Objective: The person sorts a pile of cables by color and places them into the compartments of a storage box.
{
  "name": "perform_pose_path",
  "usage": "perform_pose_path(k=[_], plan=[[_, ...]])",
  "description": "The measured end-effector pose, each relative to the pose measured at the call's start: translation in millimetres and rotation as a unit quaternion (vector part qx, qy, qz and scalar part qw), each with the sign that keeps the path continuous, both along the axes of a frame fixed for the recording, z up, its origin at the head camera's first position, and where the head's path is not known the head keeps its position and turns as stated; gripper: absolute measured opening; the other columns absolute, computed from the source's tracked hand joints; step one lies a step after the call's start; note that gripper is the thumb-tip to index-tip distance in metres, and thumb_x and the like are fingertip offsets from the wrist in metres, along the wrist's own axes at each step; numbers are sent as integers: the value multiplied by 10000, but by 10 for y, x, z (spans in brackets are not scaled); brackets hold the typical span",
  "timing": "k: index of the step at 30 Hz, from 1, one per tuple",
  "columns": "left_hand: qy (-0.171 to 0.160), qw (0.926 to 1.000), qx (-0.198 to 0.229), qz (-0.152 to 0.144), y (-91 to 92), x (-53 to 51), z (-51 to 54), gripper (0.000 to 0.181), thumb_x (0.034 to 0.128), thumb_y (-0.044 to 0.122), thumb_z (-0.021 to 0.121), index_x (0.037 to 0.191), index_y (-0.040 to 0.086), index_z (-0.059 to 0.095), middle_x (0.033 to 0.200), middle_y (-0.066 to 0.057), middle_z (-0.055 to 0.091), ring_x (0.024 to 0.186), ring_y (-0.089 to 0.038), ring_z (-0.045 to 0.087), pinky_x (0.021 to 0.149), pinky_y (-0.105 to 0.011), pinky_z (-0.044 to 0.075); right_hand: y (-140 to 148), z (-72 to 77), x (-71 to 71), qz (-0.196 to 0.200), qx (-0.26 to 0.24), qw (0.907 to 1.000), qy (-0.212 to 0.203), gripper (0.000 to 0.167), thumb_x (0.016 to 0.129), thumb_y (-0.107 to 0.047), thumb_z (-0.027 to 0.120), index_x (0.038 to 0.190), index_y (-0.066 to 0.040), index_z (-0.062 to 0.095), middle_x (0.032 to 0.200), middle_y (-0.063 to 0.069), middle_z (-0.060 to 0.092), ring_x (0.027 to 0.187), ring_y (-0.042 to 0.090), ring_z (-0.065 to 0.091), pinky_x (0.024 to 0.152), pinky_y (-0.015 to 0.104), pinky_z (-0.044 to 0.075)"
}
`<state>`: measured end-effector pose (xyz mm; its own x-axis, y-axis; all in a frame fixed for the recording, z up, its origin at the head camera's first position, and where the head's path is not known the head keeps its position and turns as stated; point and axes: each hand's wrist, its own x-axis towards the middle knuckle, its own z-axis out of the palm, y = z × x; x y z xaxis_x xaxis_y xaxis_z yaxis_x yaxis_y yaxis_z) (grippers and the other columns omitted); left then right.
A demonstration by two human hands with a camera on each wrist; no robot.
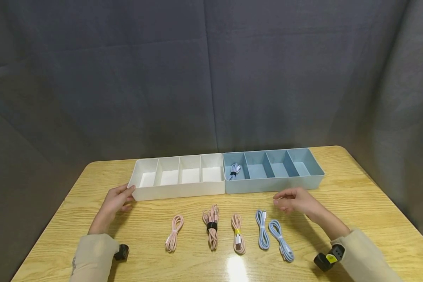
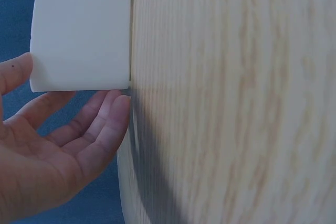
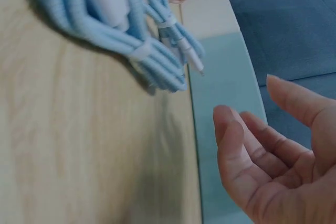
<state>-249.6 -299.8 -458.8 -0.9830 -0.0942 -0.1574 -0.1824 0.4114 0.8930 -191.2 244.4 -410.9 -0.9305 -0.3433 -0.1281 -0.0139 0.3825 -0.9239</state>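
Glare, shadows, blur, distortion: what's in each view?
Head: white glare patch on the table near the bottom edge, soft shadows on the wood; left wrist: dark shadow to the right of the left hand, wood grain soft; right wrist: nearest blue cable looks blurred, blue tray's long edge appears bowed.

The person is wearing a beige fabric left sleeve (image 1: 95,256) with dark lettering (image 1: 73,265), a matching right sleeve (image 1: 366,256), a black blocky left-wrist device (image 1: 121,252) and a yellow-patched black right-wrist device (image 1: 323,263).
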Motion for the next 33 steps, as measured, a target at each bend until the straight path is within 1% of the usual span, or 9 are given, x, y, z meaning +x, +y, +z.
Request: perform_pose_path(k=[4, 10, 16, 21, 24, 26, 29, 32, 33], plan=[[18, 10000, 8, 10, -2, -3, -20, 741, 876, 529, 505, 1377, 2, 363, 1159, -234, 520, 845, -158, 568, 656, -304, 531, 59, -85, 25, 303, 5, 9995, -25, 389, 862, -135, 629, 1072, 181, 546, 838, 173, 647, 727, 200, 611, 636, 355, 523], [-55, 10000, 4, 31, 6, -4, -27, 765, 864, 558, 499, 1382, 14, 358, 1178, -232, 510, 887, -195, 563, 666, -313, 533, 102, -142, 65, 587, -236, 9977, -249, 363, 870, -110, 611, 1054, 195, 540, 792, 138, 623, 679, 132, 573, 608, 300, 513], [-22, 10000, 7, 41, 16, 11, 6, 753, 873, 541, 500, 1381, 5, 355, 1176, -236, 513, 871, -183, 563, 656, -307, 533, 100, -168, 86, 647, -275, 9966, -431, 350, 855, -101, 623, 1040, 188, 549, 775, 110, 618, 649, 121, 553, 575, 272, 501], [8, 10000, 8, 94, 6, -7, -23, 733, 879, 527, 501, 1377, 6, 365, 1141, -221, 531, 838, -160, 568, 644, -310, 532, 95, -197, 100, 738, -194, 9955, -568, 335, 842, -94, 632, 1026, 177, 564, 771, 114, 637, 651, 144, 588, 569, 281, 513], [5, 9999, 3, 135, -16, -37, -69, 739, 872, 543, 500, 1377, 19, 371, 1131, -210, 538, 840, -162, 573, 642, -315, 534, 88, -218, 104, 786, -93, 9951, -597, 316, 841, -106, 638, 1016, 152, 588, 746, 117, 642, 629, 160, 602, 556, 289, 520], [15, 9999, -51, 99, -39, -62, -109, 759, 867, 565, 484, 1385, 25, 359, 1139, -211, 535, 854, -171, 574, 646, -317, 535, 83, -233, 105, 838, -12, 9948, -572, 294, 842, -112, 640, 1005, 130, 607, 720, 127, 640, 601, 165, 604, 530, 288, 517], [47, 9999, -127, 86, -83, -111, -191, 802, 837, 616, 473, 1388, 44, 363, 1141, -197, 538, 870, -180, 577, 650, -318, 538, 78, -256, 105, 910, 62, 9943, -543, 261, 844, -115, 642, 990, 101, 629, 683, 141, 634, 559, 163, 600, 477, 265, 494], [106, 9997, -212, 30, -128, -153, -271, 815, 831, 635, 459, 1391, 52, 361, 1154, -194, 534, 896, -200, 574, 662, -325, 536, 72, -270, 106, 988, 1, 9934, -588, 246, 847, -102, 637, 987, 100, 632, 665, 151, 629, 529, 152, 591, 442, 229, 458], [114, 9997, -219, 60, -137, -164, -289, 816, 823, 642, 465, 1387, 60, 372, 1150, -183, 538, 897, -200, 574, 661, -325, 536, 69, -273, 106, 1013, -19, 9930, -601, 240, 849, -97, 634, 984, 102, 633, 658, 149, 626, 521, 145, 586, 435, 218, 446]])
